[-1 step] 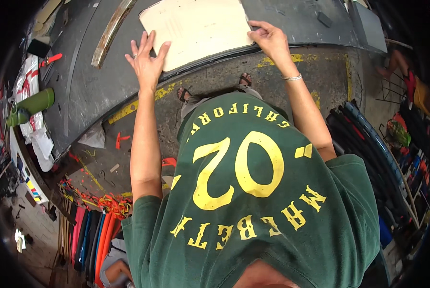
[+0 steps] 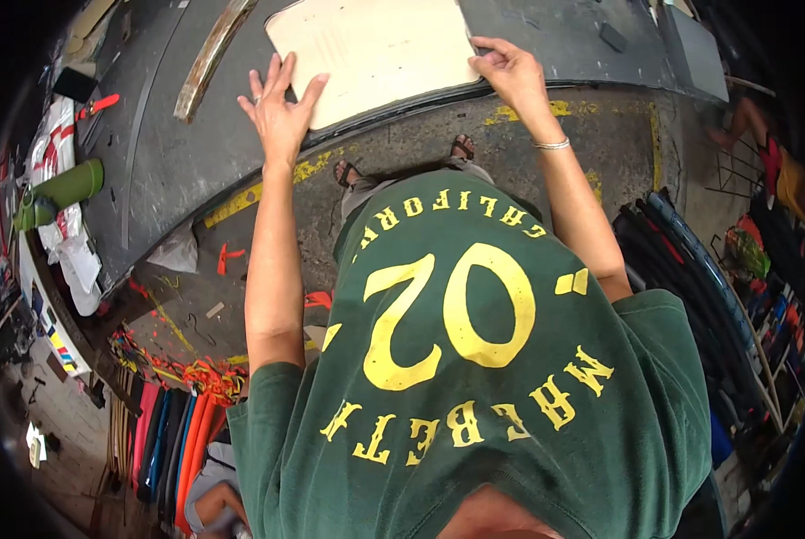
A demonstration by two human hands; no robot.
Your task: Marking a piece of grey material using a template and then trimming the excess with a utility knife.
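Note:
A pale cream flat board (image 2: pixel 380 63) with rounded corners lies on the dark table, with dark sheet edges showing beneath its front side. My left hand (image 2: pixel 281 112) rests at the board's left edge, open, fingers spread and thumb on the board; a ring is on one finger. At the right edge my right hand (image 2: pixel 514 76) is closed in a pinch, thumb and index finger against the board's side. What lies between those fingertips is too small to make out.
A worn brown bar (image 2: pixel 212 63) lies left of the board. Farther left are a green roll (image 2: pixel 72 184) and a black flat object (image 2: pixel 74 85). A small dark block (image 2: pixel 611 36) sits at right. Rolls of dark material (image 2: pixel 681 269) stand beside me on the right.
The view has shifted very slightly; both hands keep their places at the board's edges.

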